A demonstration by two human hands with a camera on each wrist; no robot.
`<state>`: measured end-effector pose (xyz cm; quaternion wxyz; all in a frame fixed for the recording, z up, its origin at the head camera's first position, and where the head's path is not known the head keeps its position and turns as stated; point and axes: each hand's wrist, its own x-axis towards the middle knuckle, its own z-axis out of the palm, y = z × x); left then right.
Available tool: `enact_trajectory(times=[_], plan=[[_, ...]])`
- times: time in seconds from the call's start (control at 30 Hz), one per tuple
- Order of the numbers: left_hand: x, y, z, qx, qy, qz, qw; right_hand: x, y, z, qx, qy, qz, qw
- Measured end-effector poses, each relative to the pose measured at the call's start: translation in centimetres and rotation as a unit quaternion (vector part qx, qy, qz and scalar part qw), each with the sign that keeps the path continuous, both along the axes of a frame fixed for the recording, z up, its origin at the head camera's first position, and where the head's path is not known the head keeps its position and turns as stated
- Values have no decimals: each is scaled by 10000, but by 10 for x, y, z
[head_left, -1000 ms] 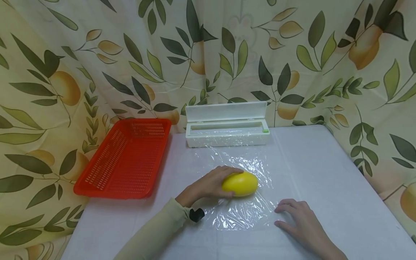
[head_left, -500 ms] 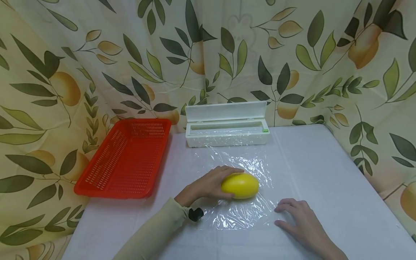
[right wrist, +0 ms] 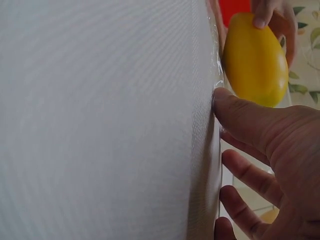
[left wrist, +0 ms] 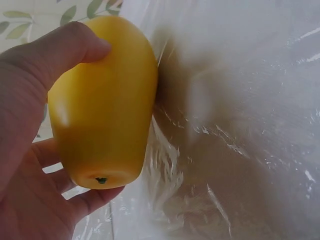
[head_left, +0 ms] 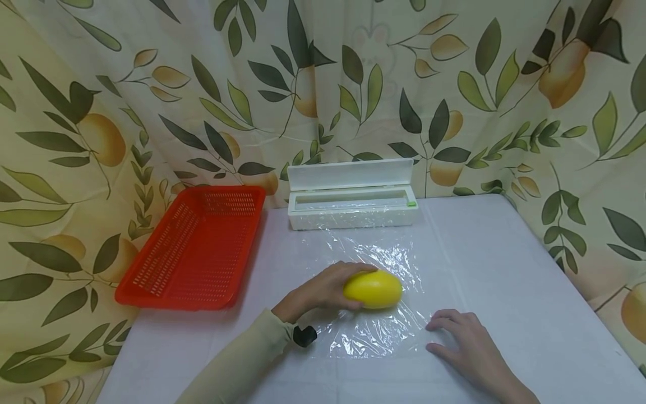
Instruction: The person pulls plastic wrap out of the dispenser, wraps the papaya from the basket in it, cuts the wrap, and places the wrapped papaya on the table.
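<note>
One yellow mango [head_left: 373, 289] is counted, and one sheet of cling film [head_left: 375, 292] is seen spread beneath it. One white cling-film dispenser box [head_left: 352, 201] is found, with one lid [head_left: 350, 174] raised and one green slider [head_left: 413, 203] at its end. One red perforated basket [head_left: 194, 247] is counted. One table [head_left: 504, 269] under a white cloth is seen, and one leaf-and-fruit patterned curtain [head_left: 151, 84] is hung behind it. Two hands are counted: one left hand [head_left: 323, 289] and one right hand [head_left: 466, 345]. One long beige sleeve [head_left: 242, 359] is seen, with one black wrist device [head_left: 304, 335] at its cuff.
</note>
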<state>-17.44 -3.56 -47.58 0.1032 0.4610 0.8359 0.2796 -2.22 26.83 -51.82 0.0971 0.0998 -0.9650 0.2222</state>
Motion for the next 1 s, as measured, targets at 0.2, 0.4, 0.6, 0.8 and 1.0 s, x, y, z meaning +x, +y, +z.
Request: enact_trajectory(times=[0.2, 0.4, 0.6, 0.8, 1.0], plan=[[-4, 0, -4, 257, 280, 19, 9993, 0, 0, -1, 23, 190, 68, 9998], [-5, -2, -4, 11, 201, 141, 9997, 0, 1, -2, 32, 141, 46, 9999], [-4, -3, -5, -163, 21, 237, 9996, -1, -1, 0, 2, -97, -63, 9999], [-3, -4, -7, -331, -79, 232, 9992, -1, -1, -2, 37, 91, -5, 10000], [-2, -5, -7, -395, -81, 210, 9990, -2, 1, -2, 39, 3, 27, 10000]])
